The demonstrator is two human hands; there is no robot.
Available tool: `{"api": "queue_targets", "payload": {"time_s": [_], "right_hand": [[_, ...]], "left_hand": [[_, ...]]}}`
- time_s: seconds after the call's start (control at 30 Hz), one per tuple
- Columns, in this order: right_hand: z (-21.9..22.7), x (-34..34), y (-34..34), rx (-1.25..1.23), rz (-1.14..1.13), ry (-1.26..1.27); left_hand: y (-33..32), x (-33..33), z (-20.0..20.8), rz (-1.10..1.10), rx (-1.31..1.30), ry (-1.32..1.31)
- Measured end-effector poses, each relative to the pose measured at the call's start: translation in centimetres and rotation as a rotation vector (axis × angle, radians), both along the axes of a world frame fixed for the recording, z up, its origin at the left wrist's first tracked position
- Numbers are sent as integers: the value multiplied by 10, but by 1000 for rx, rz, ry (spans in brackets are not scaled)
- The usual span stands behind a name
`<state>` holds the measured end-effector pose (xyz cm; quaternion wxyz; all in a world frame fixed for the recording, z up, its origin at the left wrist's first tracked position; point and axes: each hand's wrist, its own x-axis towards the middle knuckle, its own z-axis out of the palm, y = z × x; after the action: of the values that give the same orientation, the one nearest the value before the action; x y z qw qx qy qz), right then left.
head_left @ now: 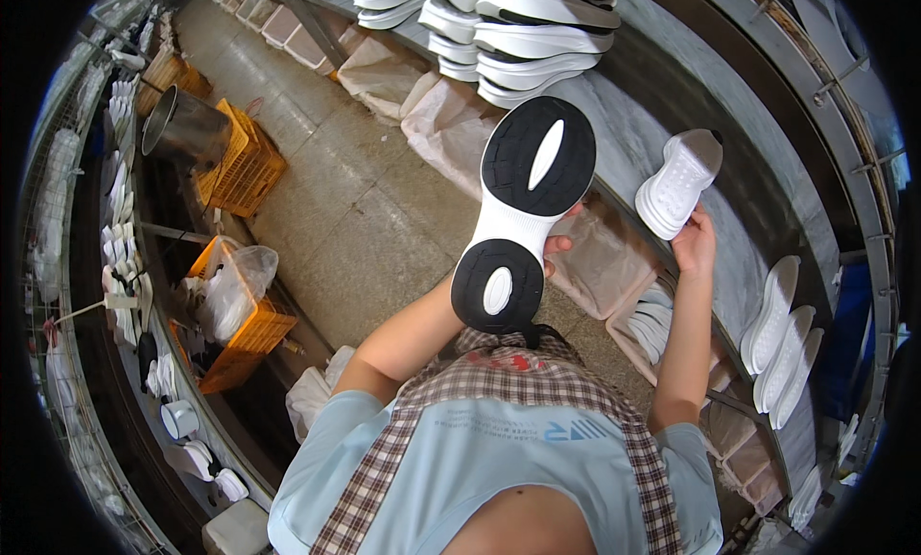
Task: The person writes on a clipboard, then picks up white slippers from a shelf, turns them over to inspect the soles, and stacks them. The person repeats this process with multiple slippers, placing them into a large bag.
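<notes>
Close in front of me, a shoe sole (515, 229) is held up with its underside showing: black tread at the toe and heel, a white middle. My left hand (556, 252) grips it from behind; only some fingertips show past its right edge, and the palm is hidden. Farther right, a white shoe sole (676, 186) with a dimpled inner face is tilted over the grey bench (734, 234). The fingers of my right hand (696, 240) are closed on its near end.
White soles (547, 42) are stacked on the bench ahead, and several more (782, 349) lie at right. Lined bins (600, 267) run below the bench edge. Left of the walkway (336, 181) are orange crates (251, 339), a metal bucket (187, 128) and a shelf holding a mug (179, 419).
</notes>
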<state>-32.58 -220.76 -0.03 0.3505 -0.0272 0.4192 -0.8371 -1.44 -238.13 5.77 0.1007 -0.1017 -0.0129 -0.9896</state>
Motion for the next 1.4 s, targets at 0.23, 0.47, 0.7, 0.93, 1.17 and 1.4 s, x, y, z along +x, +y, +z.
{"api": "queue_targets", "payload": {"time_s": [0.23,0.47,0.7,0.93,1.17,1.4], "right_hand": [[54,77,8,517,-214,769],[95,193,14,364,248,1044],[79,77,74,183,-418,363],[11,7,81,376,-410,419],[19,-10,90,1164,-573,1038],[59,50,-14,647,-141,911]], "left_hand": [[-3,-21,-14,35,-188,-94],[42,-82,-3,561,-1485,-586],[40,-144,-3,783,-2166,-321],[51,-156,-35,612,-2564,-281],[47,-91,-23,1000,-2220,-203],[7,78,-61,88,-2332,-347]]}}
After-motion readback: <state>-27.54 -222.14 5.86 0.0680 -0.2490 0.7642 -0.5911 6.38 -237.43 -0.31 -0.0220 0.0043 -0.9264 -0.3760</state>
